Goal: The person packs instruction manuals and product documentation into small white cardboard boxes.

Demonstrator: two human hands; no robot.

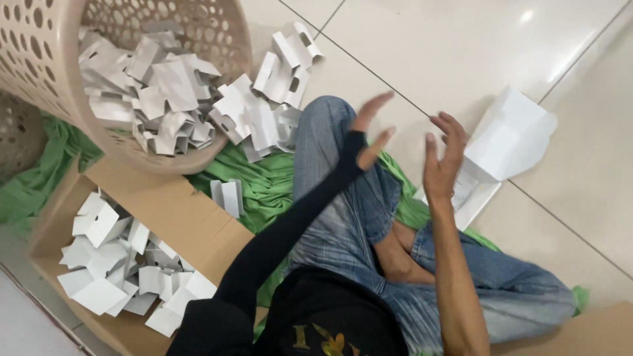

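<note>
Both hands were raised above the crossed legs, and nothing was held in either. The left hand (370,135), covered to the knuckles by a black sleeve, was spread with its fingers (377,105) extended and pointing up and to the right. The right hand (443,158) was also spread, its fingers (455,128) slightly curled and pointing upward, palm turned toward the left hand. The two hands were kept apart, with a clear gap between them.

Just beyond the right hand, on the pale tiled floor (409,46), a white folded carton (511,135) was seen. It lay close beside the fingertips of that hand, but contact could not be made out. Its long axis ran diagonally, from the lower left near the wrist up to the right, with its rounded flap pointing away to the upper right. A flat white sheet (471,198) lay under it.

To the left of the left hand, a tipped beige perforated basket (39,59) was seen, with white die-cut card blanks (178,99) spilled from its mouth toward the knee. Below that basket, well apart from the left hand, a brown cardboard box (178,211) holding more white folded pieces (112,264) was placed. A green cloth (264,184) was spread beneath the legs in blue jeans (349,217).
</note>
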